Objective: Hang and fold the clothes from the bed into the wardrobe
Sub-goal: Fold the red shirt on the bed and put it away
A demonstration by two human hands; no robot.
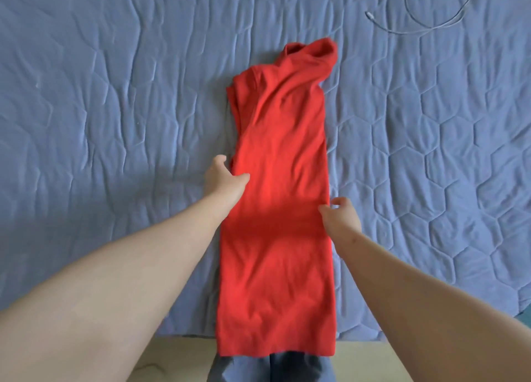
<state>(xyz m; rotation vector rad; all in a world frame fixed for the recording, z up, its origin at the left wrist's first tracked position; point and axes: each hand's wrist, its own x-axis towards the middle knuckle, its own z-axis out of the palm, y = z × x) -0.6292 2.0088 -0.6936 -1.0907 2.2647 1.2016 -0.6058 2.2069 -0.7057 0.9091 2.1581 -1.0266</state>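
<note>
The red shirt [280, 180], folded into a long strip, lies on the blue bed [115, 94]; the left hand [225, 180] pinches its left edge, the right hand [340, 217] touches its right edge with fingers curled, grip unclear.

The bed [86, 108] before me wears a quilted blue bedspread [431, 151]. On it lies my red shirt [278, 166], folded into a long strip, hem overhanging the near edge, and a looped white charging cable [370, 16] far right.

Bare hands [226, 180], forearms [120, 278]; grey-blue trousers [297, 367].
</note>
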